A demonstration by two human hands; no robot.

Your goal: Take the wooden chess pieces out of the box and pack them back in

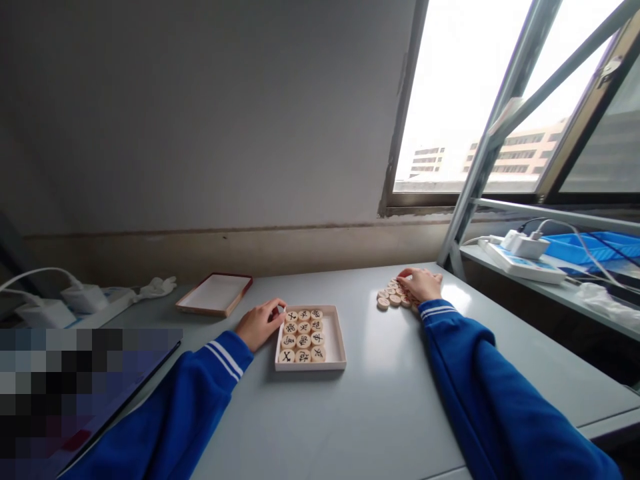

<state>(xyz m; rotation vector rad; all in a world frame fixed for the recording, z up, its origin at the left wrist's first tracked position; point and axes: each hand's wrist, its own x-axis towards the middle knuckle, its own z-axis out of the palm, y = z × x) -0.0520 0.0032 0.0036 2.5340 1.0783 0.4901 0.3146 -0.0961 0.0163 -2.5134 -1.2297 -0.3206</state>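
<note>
A shallow white box [334, 341] lies on the grey table and holds several round wooden chess pieces [303, 335] with black characters, laid in rows. My left hand [260, 322] rests against the box's left rim, fingers curled onto its top left corner. Farther right, my right hand [421, 284] lies palm down over a loose pile of the same wooden pieces [390, 297], fingers bent onto them. Whether it grips one is hidden. Both arms wear blue sleeves with white stripes.
The box's lid [215, 294] lies upturned at the back left, beside a white glove [156, 287] and a power strip [75, 301]. A dark folder [125, 373] sits at the left edge. To the right stand a metal frame [480, 173] and a ledge with a power strip [520, 257].
</note>
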